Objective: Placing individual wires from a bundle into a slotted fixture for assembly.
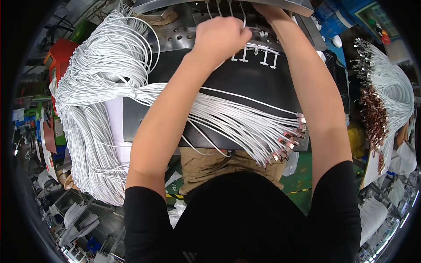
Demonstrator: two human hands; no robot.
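Note:
My left hand [221, 37] is closed at the front of a metal machine [175, 38], its fingers wrapped round a white cable [244, 17] that runs up from beside the thumb. Under the machine's upper metal edge [228, 4] reaches my right hand [268, 10]; its fingers are hidden there. More white cables [218, 8] hang in a row beyond my left hand. A bundle of white cables [237, 120] lies across the black work surface [169, 70] below my forearms, its metal plug ends [287, 142] fanned out at the right.
Coiled white cables [105, 52] are heaped on the left, with hanks [90, 149] drooping over the near edge. Small white plastic pieces [269, 59] lie at the machine's front edge. At far right rests another cable bundle [394, 87] with metal and copper-coloured ends.

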